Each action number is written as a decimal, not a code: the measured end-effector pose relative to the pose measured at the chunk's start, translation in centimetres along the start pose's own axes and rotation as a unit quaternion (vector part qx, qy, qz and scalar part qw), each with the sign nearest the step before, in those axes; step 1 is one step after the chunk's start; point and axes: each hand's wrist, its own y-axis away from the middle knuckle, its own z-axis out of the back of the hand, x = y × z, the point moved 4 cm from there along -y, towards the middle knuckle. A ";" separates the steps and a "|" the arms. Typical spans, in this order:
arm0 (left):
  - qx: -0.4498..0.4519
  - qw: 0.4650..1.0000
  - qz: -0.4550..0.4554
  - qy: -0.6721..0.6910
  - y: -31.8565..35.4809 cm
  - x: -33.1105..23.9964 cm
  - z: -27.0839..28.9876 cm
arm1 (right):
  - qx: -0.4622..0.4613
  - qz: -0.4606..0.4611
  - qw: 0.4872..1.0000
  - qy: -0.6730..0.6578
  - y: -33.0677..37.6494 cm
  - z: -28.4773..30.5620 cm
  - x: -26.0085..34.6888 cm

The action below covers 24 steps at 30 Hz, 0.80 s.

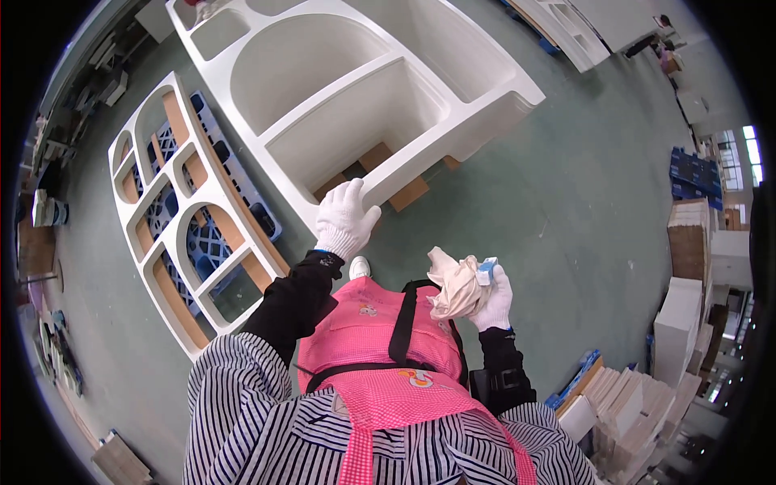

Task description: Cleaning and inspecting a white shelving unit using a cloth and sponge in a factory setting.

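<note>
A large white shelf unit (325, 115) with arched and square compartments fills the upper middle. My left hand (346, 217), in a white knitted glove, lies on its near edge, fingers stretched and thumb apart. My right hand (495, 303), also gloved, is closed round a crumpled cream cloth (457, 284) to the right of my apron. A small blue-and-white block-like piece (486, 272) sticks up between the cloth and the fingers of this hand; its exact kind cannot be made out. The cloth hides part of the right palm.
Left of the shelf unit, a slimmer white arched frame (205, 177) with wood-brown inner edges lies over a blue plastic pallet (260, 212). Brown cardboard (410, 195) shows beneath the big unit. Stacked boards (626, 404) stand at lower right, with another white unit (572, 36) at upper right.
</note>
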 end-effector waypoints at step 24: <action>0.186 0.964 0.168 -0.085 -11.0 -0.8 -10.8 | -0.015 -0.093 0.994 -0.057 -57.2 18.0 -8.2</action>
